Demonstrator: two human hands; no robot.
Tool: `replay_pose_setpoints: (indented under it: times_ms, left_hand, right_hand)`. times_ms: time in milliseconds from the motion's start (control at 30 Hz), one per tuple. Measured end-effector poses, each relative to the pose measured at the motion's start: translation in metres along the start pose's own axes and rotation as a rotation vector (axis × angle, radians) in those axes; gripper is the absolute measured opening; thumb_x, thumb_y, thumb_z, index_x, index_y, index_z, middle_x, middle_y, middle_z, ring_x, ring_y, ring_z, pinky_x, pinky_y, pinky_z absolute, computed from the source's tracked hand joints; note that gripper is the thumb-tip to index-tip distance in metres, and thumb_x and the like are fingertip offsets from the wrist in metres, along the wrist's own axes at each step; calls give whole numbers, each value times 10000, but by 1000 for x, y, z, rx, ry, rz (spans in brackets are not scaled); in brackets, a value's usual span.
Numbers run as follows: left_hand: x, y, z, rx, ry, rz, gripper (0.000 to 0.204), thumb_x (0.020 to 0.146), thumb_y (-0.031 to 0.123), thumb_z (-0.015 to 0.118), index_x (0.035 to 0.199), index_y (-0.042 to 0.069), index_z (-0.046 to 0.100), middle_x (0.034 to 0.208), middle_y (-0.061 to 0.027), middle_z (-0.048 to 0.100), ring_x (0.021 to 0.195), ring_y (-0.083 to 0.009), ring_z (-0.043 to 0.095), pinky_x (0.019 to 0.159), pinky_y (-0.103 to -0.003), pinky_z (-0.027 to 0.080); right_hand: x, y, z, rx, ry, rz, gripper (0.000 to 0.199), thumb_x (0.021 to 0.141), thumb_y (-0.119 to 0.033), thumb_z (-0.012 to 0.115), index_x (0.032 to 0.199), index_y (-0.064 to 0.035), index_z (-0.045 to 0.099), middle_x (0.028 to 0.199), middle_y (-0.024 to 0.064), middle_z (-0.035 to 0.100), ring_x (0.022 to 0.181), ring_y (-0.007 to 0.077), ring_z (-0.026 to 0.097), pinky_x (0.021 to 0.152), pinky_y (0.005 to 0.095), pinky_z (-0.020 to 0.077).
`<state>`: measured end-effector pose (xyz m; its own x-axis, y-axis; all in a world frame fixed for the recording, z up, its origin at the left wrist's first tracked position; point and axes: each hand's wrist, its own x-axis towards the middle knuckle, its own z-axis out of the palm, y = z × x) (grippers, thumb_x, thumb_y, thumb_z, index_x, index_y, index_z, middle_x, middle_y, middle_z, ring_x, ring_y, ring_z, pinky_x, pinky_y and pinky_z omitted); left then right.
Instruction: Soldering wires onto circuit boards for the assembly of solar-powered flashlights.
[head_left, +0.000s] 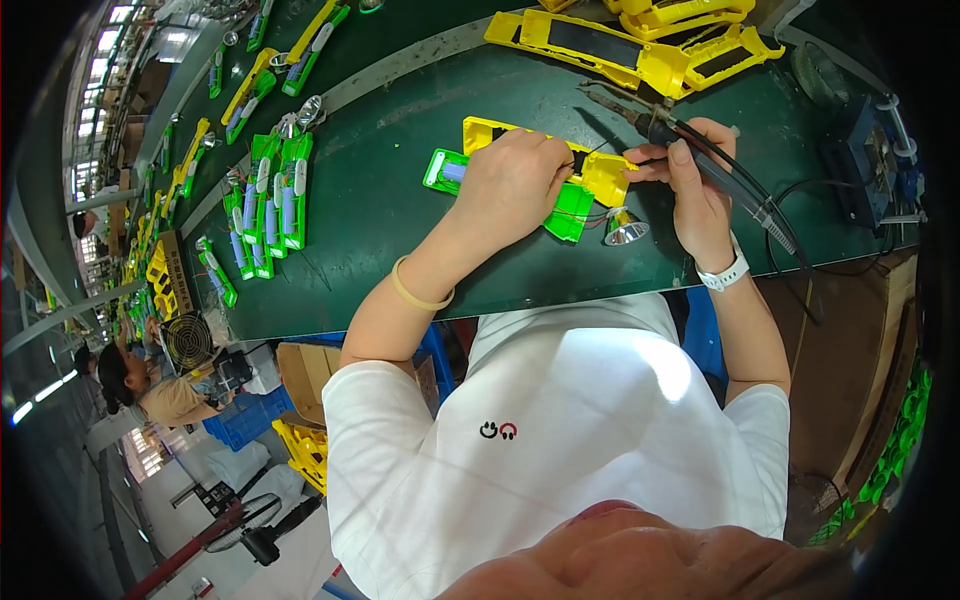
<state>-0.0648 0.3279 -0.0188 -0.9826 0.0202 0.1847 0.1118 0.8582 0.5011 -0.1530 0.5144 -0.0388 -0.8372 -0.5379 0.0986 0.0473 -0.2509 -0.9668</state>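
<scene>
My left hand [515, 180] lies closed over a green flashlight housing [567, 213] and an open yellow casing [604, 180] behind it. Its fingertips bend down at the yellow casing, and what they pinch is hidden. A blue battery cell [453, 173] shows in the green housing left of the hand. Thin wires run to a small silvery reflector lamp [626, 229] near the table edge. My right hand [700, 195] is closed on a soldering iron [664, 132], its tip pointing up and away to the left. The right fingertips also reach the yellow casing's right end.
Several green housings with blue cells [268, 205] stand at the left on the green table [390, 255]. More yellow casings [600, 45] are piled at the far side. A blue metal device [860, 160] and black cables sit at the right. Another person [165, 395] works far left.
</scene>
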Motion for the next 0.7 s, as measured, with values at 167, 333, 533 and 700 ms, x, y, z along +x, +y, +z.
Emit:
replay_pose_setpoints:
  times_ms: [167, 333, 533, 700]
  left_hand:
    - [-2, 11, -6, 94, 60, -44, 196, 708, 119, 685, 856, 44, 583, 727, -114, 598, 674, -290, 577, 608, -360, 467]
    - [-17, 13, -39, -611, 30, -396, 230, 749, 41, 675, 912, 26, 513, 791, -76, 597, 657, -166, 600, 579, -267, 480]
    - [-34, -1, -41, -1529, 191, -583, 221, 816, -52, 571, 1010, -10, 473, 974, -165, 623, 802, -193, 650, 624, -265, 553]
    - [-32, -17, -42, -996, 205, -627, 229, 810, -14, 607, 1009, -15, 495, 801, -108, 648, 631, -136, 629, 527, -225, 517]
  right_hand:
    - [0, 1, -3, -6, -28, -17, 267, 926, -151, 489, 1093, -14, 331, 933, 142, 536, 846, 204, 631, 692, 301, 555]
    - [-2, 2, -5, 21, -2, 8, 274, 919, -154, 507, 1095, -24, 341, 900, 97, 530, 828, 165, 615, 678, 266, 535]
    - [-3, -6, -2, 73, 148, -38, 311, 833, -27, 605, 1067, -39, 399, 869, 67, 531, 654, 92, 530, 590, 213, 454]
    - [-5, -13, 26, -57, 168, -29, 240, 855, -56, 579, 1020, -62, 406, 743, 51, 517, 520, 96, 494, 452, 203, 391]
